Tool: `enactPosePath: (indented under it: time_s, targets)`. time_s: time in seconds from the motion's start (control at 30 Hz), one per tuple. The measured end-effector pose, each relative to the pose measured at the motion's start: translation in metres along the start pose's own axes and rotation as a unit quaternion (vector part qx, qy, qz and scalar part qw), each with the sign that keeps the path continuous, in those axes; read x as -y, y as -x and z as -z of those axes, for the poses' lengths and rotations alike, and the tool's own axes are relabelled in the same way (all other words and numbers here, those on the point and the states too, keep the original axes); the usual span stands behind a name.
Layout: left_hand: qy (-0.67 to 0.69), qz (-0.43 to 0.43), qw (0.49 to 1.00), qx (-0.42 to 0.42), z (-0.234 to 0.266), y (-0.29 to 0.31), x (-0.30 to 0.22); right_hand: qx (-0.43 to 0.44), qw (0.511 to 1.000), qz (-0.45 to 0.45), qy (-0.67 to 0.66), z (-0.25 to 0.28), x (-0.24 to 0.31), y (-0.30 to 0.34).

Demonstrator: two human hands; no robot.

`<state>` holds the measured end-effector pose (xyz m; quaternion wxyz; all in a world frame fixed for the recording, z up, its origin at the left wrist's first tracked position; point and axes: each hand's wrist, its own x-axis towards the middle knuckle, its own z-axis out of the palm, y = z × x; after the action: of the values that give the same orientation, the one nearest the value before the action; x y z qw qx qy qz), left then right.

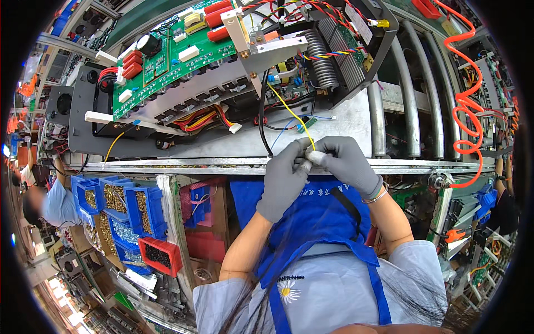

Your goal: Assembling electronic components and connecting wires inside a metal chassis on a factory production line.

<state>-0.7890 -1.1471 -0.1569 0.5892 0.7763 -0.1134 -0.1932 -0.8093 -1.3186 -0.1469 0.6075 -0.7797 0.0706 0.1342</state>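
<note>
Both my hands wear grey gloves and meet in front of my blue apron, at the bench's near edge. A thin yellow wire [290,110] runs down from the opened electrical unit [206,94] to my fingertips. My right hand [349,168] is closed, pinching the wire's end between thumb and fingers. My left hand [285,181] is closed too, its fingertips against the right ones; whatever it grips is hidden. A black cable [262,119] hangs beside my left fingers. Just beyond my hands lies a small green circuit board [307,124] with a thin blue wire.
A large green circuit board [178,58] tops the unit. Metal rollers [409,94] and a coiled orange air hose [470,106] are at the right. Blue bins [146,210] of fasteners and a red bin [160,256] stand lower left. Another person [58,203] is at far left.
</note>
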Motion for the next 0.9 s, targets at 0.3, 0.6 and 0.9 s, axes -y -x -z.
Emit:
enactPosePath:
  time_s: [0.3, 0.6, 0.9]
  targets:
    - [-0.019, -0.031, 0.999, -0.037, -0.004, -0.007, 0.026, -0.140, 0.988, -0.001, -0.066, 0.004, -0.016, -0.001]
    - [0.044, -0.076, 0.996, 0.029, 0.007, 0.003, -0.023, -0.231, 0.862, 0.116, 0.435, 0.004, -0.032, -0.041]
    - [0.271, 0.039, 0.956, 0.106, -0.011, 0.006, 0.008, -0.213, 0.856, 0.171, 0.439, 0.009, -0.027, -0.047]
